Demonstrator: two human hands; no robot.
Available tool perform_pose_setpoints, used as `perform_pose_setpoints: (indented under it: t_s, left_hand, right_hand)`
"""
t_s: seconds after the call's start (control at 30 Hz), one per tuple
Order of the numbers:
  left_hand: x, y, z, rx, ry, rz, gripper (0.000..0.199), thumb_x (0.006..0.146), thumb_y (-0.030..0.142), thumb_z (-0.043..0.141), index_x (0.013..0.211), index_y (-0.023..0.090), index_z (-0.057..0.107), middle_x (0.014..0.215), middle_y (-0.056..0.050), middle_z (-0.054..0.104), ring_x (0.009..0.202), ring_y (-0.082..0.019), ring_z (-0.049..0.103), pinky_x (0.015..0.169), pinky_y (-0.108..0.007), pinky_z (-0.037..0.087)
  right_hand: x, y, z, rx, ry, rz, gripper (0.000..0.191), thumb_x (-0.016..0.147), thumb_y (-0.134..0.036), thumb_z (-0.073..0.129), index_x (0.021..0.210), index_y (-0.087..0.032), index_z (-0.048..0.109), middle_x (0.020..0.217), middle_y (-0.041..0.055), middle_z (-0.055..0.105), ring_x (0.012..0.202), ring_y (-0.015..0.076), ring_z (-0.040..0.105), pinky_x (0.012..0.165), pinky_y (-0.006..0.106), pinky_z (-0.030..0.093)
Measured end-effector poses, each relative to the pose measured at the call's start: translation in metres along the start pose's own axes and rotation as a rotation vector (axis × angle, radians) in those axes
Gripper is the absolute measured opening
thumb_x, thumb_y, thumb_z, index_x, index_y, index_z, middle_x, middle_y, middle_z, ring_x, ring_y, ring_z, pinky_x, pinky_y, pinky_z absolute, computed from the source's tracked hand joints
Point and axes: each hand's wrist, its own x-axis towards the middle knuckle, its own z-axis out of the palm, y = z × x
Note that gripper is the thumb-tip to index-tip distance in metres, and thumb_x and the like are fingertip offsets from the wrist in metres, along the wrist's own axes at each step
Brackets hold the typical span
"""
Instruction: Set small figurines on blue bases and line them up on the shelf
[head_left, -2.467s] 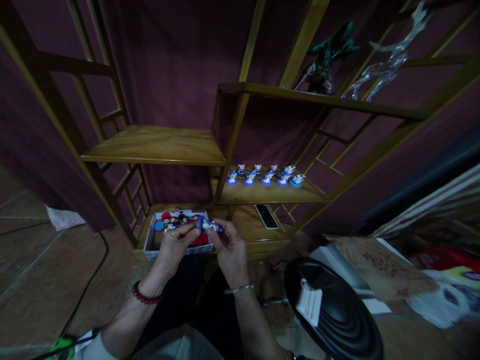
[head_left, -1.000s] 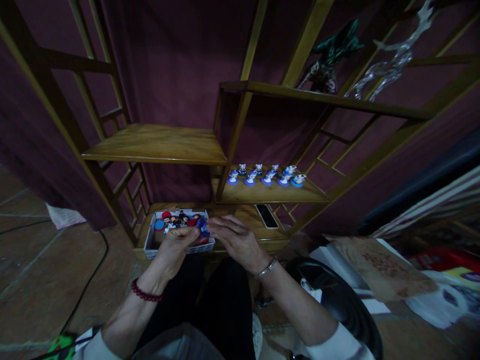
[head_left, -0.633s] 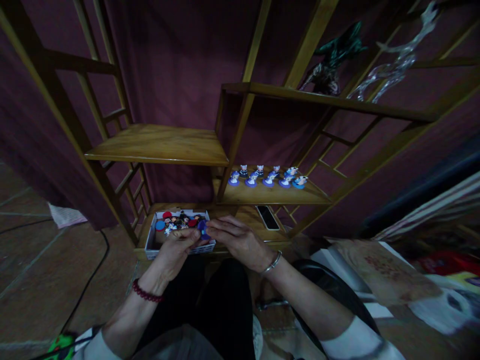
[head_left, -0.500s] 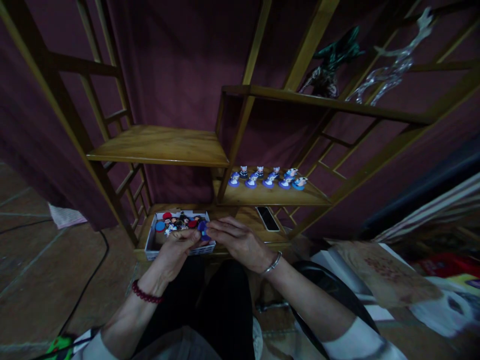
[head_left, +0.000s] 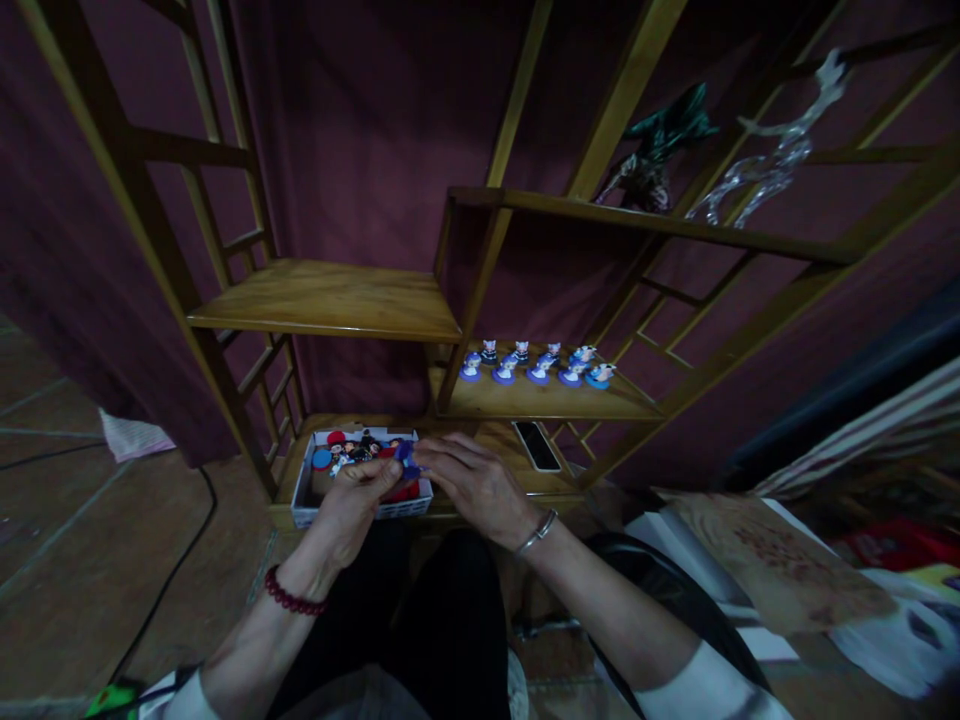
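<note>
Between my fingertips is a small purple-based figurine (head_left: 407, 461), partly covered by both hands. My left hand (head_left: 358, 505) pinches it from the left, and my right hand (head_left: 469, 480) grips its right side. Both hands are over the front right part of a white cardboard box (head_left: 301, 497). Inside that box lie several small figurines (head_left: 364, 447) with red, blue and black parts. On the shelf up to the right, several figurines (head_left: 541, 369) stand in two rows, the front ones mostly on purple bases.
A phone (head_left: 536, 446) lies on the low wooden board, right of my hands. The wooden shelf (head_left: 330, 295) juts out above the box. A clear deer ornament (head_left: 776, 155) and a dark green sculpture (head_left: 660, 150) stand higher up. A black cable (head_left: 180, 565) runs along the floor.
Both hands stay over the box, still holding the purple-based figurine, which has turned slightly between the fingers. The whole view has shifted a little, with the shelves now lower in it.
</note>
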Motion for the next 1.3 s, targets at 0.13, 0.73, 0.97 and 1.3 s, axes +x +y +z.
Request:
perform_pose_setpoints:
  t_s: [0.13, 0.73, 0.97, 1.3]
  left_hand:
    - [-0.001, 0.001, 0.001, 0.003, 0.008, 0.018, 0.02, 0.059, 0.031, 0.075, 0.071, 0.015, 0.072, 0.076, -0.004, 0.071, 0.083, -0.018, 0.063, 0.092, -0.037, 0.043]
    - [0.002, -0.014, -0.011, 0.131, 0.03, 0.085, 0.022, 0.068, 0.032, 0.068, 0.085, 0.017, 0.072, 0.082, -0.004, 0.071, 0.087, -0.018, 0.061, 0.094, -0.036, 0.039]
    - [0.002, -0.014, -0.008, 0.162, 0.064, 0.117, 0.025, 0.067, 0.034, 0.069, 0.087, 0.018, 0.072, 0.084, -0.004, 0.071, 0.088, -0.02, 0.062, 0.092, -0.036, 0.041]
    - [-0.004, -0.01, -0.001, 0.213, 0.081, 0.122, 0.025, 0.067, 0.035, 0.068, 0.085, 0.018, 0.072, 0.083, -0.002, 0.071, 0.091, -0.02, 0.062, 0.094, -0.035, 0.04]
  right_hand:
    - [0.003, -0.001, 0.002, 0.023, 0.0, 0.003, 0.029, 0.087, -0.013, 0.045, 0.112, -0.023, 0.056, 0.108, 0.0039, 0.063, 0.099, 0.016, 0.056, 0.086, 0.031, 0.048]
    - [0.005, -0.013, 0.013, 0.031, 0.106, 0.202, 0.018, 0.084, -0.019, 0.052, 0.102, -0.02, 0.057, 0.093, 0.004, 0.066, 0.086, 0.0165, 0.059, 0.08, 0.03, 0.05]
    - [0.005, -0.018, 0.015, 0.019, 0.119, 0.312, 0.018, 0.083, -0.02, 0.054, 0.101, -0.019, 0.058, 0.093, 0.0054, 0.066, 0.085, 0.0173, 0.061, 0.079, 0.031, 0.05]
    - [0.004, -0.024, 0.015, 0.042, 0.117, 0.486, 0.02, 0.08, -0.021, 0.057, 0.1, -0.02, 0.06, 0.091, 0.0046, 0.068, 0.084, 0.0173, 0.063, 0.078, 0.029, 0.051]
